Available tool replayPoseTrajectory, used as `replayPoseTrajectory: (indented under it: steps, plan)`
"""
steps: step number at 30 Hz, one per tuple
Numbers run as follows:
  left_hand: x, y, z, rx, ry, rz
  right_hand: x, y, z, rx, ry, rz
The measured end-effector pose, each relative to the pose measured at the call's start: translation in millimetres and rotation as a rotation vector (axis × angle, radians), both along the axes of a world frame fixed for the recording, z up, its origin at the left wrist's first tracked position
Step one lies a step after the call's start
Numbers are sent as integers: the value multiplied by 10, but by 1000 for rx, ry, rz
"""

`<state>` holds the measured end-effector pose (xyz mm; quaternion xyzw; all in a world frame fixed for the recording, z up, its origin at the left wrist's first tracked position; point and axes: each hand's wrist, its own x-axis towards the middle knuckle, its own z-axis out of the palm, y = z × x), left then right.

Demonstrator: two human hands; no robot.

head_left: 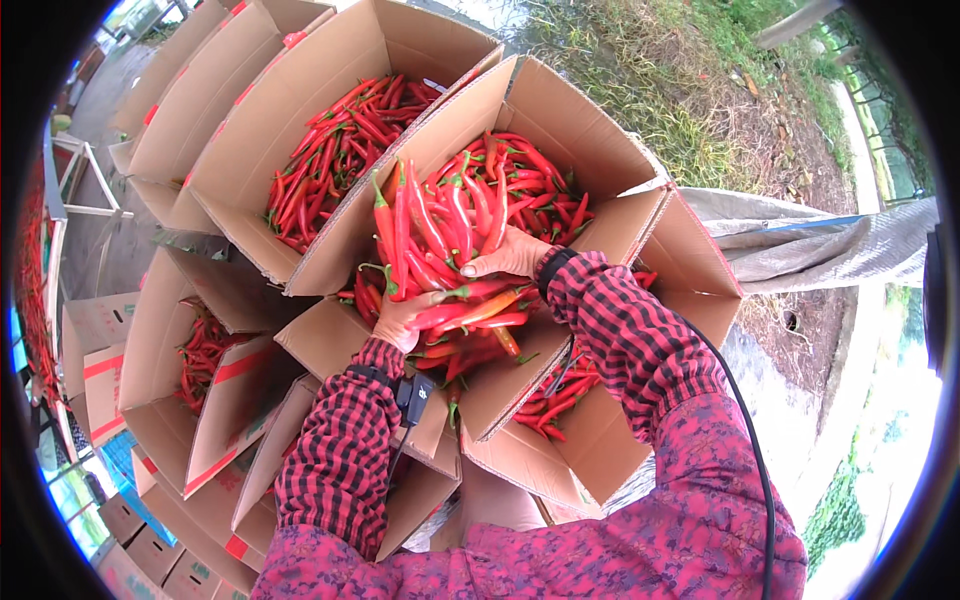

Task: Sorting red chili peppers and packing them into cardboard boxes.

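Clamping grip of left hand and right hand around a bunch of red chillies, holding it over an open carton; possibly risking dropping outer pods by squeezing unevenly

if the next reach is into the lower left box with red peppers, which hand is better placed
Probably the left hand: it is nearer that box, while the right hand is right of the held peppers. Both hands are occupied, though.
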<state>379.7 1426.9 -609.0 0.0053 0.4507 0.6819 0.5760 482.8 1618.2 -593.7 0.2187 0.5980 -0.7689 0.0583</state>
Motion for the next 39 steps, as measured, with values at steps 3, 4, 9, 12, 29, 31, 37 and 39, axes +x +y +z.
replayPoseTrajectory:
  steps: [3,4,9,12,29,31,37,39]
  plan:
    - [31,-74,176,122,110,-21,49,-126,192,-92,99,-20]
    - [61,-104,267,102,115,6,70,-174,379,-162,133,-28]
    - [68,-199,643,100,180,-28,183,-296,815,-123,167,-122]
    - [152,-249,787,85,240,27,236,-331,836,-121,261,-119]
    - [410,-867,1978,359,168,235,213,-896,2151,45,154,37]
    - [417,-1029,2042,344,235,240,228,-1054,2262,130,176,63]
    - [505,-1659,2354,432,163,289,254,-1804,2743,154,153,58]
    - [536,-1780,2381,455,191,333,245,-1911,2788,152,169,54]
